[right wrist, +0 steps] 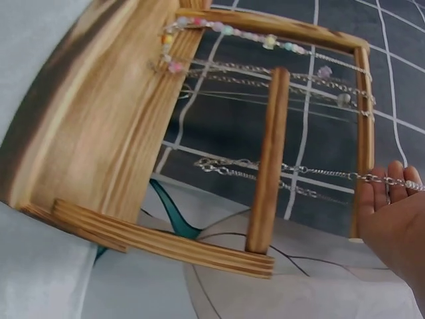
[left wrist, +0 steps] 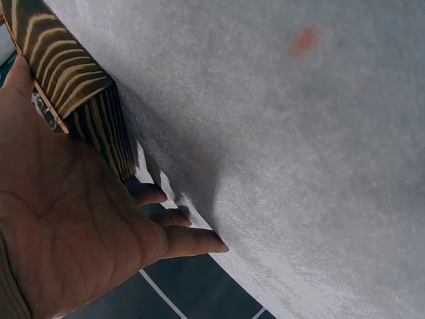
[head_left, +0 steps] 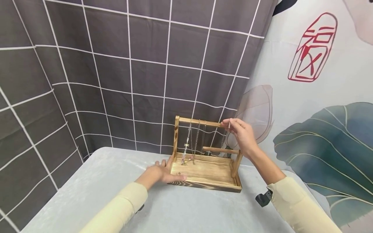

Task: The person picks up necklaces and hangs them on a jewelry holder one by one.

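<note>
A wooden jewelry stand (head_left: 204, 185) has a shallow tray base, a tall top bar and a lower bar. My left hand (head_left: 161, 171) rests against its left end, thumb over the front rim. The left wrist view shows the palm beside the striped tray corner (left wrist: 73, 73), fingers fairly straight. At the right end of the top bar, my right hand (head_left: 242, 134) pinches a silver chain necklace (right wrist: 319, 172), whose links hang down past the lower bar. A pastel beaded necklace (right wrist: 228, 30) and other chains (head_left: 197, 139) hang farther left on the top bar.
The stand is on a table with a pale grey cloth (head_left: 116, 174). A dark curtain with white grid lines (head_left: 110, 71) hangs close behind it. To the right is a white printed backdrop (head_left: 271, 58) with leaf shapes. Small pieces (head_left: 179, 173) lie in the tray's left end.
</note>
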`<state>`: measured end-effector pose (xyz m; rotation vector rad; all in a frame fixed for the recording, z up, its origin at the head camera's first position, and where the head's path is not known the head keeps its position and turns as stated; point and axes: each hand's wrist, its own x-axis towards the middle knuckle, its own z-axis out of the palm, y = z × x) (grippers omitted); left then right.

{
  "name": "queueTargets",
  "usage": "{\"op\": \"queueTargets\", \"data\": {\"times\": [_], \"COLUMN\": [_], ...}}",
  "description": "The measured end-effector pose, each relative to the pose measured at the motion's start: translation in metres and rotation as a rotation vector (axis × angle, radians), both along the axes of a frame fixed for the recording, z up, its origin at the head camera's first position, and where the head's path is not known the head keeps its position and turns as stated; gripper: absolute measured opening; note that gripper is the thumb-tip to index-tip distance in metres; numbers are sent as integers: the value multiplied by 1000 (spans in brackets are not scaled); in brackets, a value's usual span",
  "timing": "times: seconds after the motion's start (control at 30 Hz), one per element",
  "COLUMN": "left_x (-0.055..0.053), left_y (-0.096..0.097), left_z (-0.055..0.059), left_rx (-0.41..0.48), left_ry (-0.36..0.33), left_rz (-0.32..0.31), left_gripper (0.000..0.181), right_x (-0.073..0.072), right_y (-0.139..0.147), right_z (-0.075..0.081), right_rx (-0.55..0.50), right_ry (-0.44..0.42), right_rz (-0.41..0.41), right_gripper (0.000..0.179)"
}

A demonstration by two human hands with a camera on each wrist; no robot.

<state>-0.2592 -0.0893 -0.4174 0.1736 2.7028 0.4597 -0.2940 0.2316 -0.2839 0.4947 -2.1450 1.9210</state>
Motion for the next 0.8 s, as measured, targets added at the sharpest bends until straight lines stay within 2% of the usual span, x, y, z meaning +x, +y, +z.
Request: {"op": "queueTargets", "data": {"times": [0.17,0.57,0.8], "left_x": [-1,8,5], "left_y": [0,0,-1], "left_z": [-1,8,5], "left_rx": [-30,-20,-12], "left_ry": [18,-1,10], "left_rz": [-3,-11,-9], "left_gripper": [135,128,129], "right_x": [4,11,8], "right_y": [-3,-16,-27], "right_z": [-12,-42,-53], "right_rx": [22,98,112], "right_ry": [-19,-129,-172], "right_rz": [-14,-49,-42], "right_gripper": [27,37,38]}}
